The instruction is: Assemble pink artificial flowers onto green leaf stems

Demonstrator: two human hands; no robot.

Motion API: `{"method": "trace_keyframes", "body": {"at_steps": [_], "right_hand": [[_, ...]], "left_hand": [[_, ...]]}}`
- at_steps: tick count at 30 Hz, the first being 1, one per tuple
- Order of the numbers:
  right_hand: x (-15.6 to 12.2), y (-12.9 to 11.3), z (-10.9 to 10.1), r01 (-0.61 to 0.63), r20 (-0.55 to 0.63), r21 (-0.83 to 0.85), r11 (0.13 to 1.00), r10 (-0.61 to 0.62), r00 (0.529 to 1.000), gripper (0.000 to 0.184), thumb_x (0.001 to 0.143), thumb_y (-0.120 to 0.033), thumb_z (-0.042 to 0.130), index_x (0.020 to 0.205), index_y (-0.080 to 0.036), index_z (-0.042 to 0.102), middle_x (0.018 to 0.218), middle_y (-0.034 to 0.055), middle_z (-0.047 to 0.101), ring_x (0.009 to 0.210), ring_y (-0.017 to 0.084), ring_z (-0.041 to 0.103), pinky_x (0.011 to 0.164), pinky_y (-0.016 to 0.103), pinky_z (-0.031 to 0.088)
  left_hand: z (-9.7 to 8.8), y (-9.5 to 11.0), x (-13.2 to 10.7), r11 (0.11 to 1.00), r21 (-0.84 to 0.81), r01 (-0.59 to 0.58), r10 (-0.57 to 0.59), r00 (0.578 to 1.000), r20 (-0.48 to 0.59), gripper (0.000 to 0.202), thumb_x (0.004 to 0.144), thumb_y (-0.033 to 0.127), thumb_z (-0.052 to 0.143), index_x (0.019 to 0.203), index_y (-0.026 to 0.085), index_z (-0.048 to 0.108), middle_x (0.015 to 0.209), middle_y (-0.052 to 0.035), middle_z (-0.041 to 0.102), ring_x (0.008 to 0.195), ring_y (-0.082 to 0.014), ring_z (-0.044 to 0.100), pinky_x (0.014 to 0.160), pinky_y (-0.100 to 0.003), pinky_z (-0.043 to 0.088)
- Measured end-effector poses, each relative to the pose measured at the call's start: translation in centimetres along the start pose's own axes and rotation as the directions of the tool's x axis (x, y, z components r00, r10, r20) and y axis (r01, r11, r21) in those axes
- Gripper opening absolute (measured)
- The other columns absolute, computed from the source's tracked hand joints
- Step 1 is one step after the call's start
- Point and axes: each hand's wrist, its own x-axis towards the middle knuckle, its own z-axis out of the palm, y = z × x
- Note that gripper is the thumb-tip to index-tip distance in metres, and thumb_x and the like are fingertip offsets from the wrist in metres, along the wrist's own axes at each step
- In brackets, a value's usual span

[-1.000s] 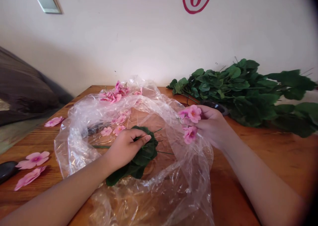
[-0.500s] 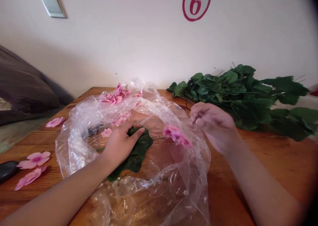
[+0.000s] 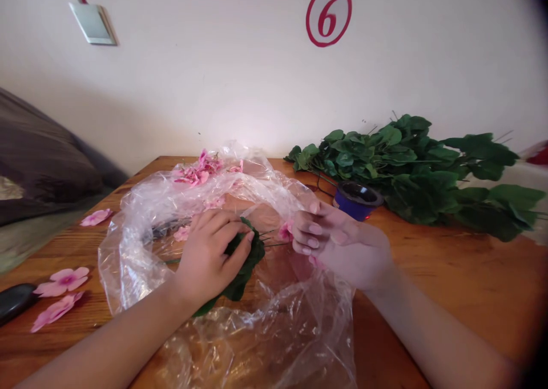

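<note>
My left hand is closed around the dark green artificial leaves, with its thumb and fingers pressed on them. Thin green stems stick out from the leaves to the right. My right hand, palm turned up and fingers curled, hangs just over a pink artificial flower, partly covering the blossoms there. Whatever its fingers may hold is hidden. Under both hands spreads a crumpled clear plastic bag.
A blue pot with a black bowl stands behind my right hand. Green leaf sprays lie piled at the back right. Pink blossoms rest on the bag; loose ones lie left, beside a black oval object on the wooden table.
My right hand has moved left and down toward the stems and pink flowers, uncovering the blue pot. My left hand stays on the leaves. The view has shifted slightly.
</note>
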Motion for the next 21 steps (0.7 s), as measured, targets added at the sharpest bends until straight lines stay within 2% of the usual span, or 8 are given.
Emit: {"method": "trace_keyframes", "body": {"at_steps": [5, 8, 12, 15, 21], "right_hand": [[-0.4, 1.5, 0.9, -0.033, 0.103, -0.004, 0.999, 0.034, 0.994, 0.029, 0.066, -0.016, 0.066, 0.093, -0.021, 0.057, 0.077, -0.0012, 0.043, 0.068, 0.013, 0.041, 0.064, 0.028, 0.033], [-0.6, 2.6, 1.8, -0.081, 0.105, -0.018, 0.997, 0.083, 0.991, 0.021, 0.075, -0.018, 0.066, 0.095, -0.021, 0.058, 0.079, -0.0008, 0.048, 0.069, 0.012, 0.046, 0.066, 0.027, 0.035], [-0.6, 3.7, 2.4, -0.104, 0.046, -0.042, 0.994, 0.106, 0.993, 0.015, 0.081, -0.017, 0.067, 0.094, -0.022, 0.060, 0.078, -0.0015, 0.051, 0.070, 0.012, 0.049, 0.064, 0.024, 0.037], [-0.5, 4.0, 2.3, -0.087, 0.049, -0.037, 0.996, 0.089, 0.995, 0.015, 0.082, -0.017, 0.067, 0.094, -0.022, 0.061, 0.078, -0.0017, 0.051, 0.070, 0.012, 0.049, 0.063, 0.024, 0.037], [-0.7, 3.9, 2.3, -0.085, 0.059, -0.046, 0.995, 0.087, 0.994, 0.014, 0.082, -0.018, 0.067, 0.094, -0.022, 0.060, 0.077, -0.0019, 0.050, 0.067, 0.011, 0.046, 0.061, 0.024, 0.038]], "left_hand": [[-1.6, 1.9, 0.2, 0.990, 0.034, -0.139, 0.136, 0.987, 0.089, 0.017, 0.091, 0.026, 0.053, 0.083, 0.019, 0.065, 0.082, -0.0056, 0.066, 0.081, -0.0221, 0.054, 0.077, -0.040, 0.034], [-2.2, 3.1, 0.3, 0.974, -0.096, -0.204, 0.218, 0.961, 0.169, 0.022, 0.093, 0.025, 0.046, 0.081, 0.018, 0.063, 0.074, -0.0051, 0.063, 0.074, -0.0203, 0.051, 0.074, -0.039, 0.033], [-2.3, 3.8, 0.2, 0.945, -0.295, -0.138, 0.209, 0.952, 0.224, 0.028, 0.097, 0.023, 0.037, 0.082, 0.018, 0.059, 0.074, -0.0048, 0.060, 0.071, -0.0179, 0.051, 0.072, -0.036, 0.036], [-2.2, 3.9, 0.1, 0.923, -0.378, -0.072, 0.180, 0.949, 0.258, 0.030, 0.099, 0.022, 0.034, 0.081, 0.017, 0.058, 0.075, -0.0046, 0.058, 0.070, -0.0170, 0.051, 0.072, -0.035, 0.037], [-2.4, 4.1, 0.1, 0.870, -0.493, -0.025, 0.179, 0.946, 0.270, 0.026, 0.099, 0.022, 0.037, 0.087, 0.018, 0.059, 0.079, -0.0050, 0.062, 0.075, -0.0172, 0.055, 0.074, -0.033, 0.041]]}}
